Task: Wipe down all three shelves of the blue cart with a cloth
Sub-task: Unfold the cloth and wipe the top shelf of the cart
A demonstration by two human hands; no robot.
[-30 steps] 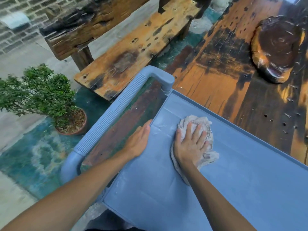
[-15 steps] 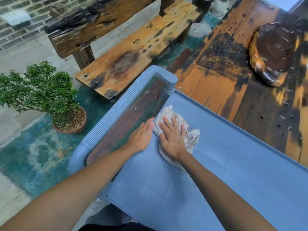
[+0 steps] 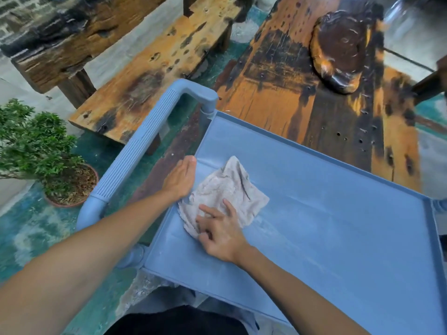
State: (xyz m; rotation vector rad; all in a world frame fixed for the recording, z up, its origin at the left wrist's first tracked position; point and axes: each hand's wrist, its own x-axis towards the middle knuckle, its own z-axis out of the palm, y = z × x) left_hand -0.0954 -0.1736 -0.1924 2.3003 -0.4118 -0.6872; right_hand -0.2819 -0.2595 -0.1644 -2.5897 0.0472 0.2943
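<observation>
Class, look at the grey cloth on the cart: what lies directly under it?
The cloth lies spread on the cart's top shelf. The right hand presses its near edge. The shelf surface beneath the cloth is covered.

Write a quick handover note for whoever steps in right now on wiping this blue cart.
Left hand: flat and open against the top shelf's left rim, bracing the cart, holding nothing.
Right hand: fingers loosely on the near corner of the cloth, not gripping it.
Cloth: spread out flat on the top shelf, near its handle end.
Done: top shelf is being wiped; pale dusty streaks show across it, so it is not finished.
Left: the rest of the top shelf, then the two lower shelves, which are out of sight here.
</observation>
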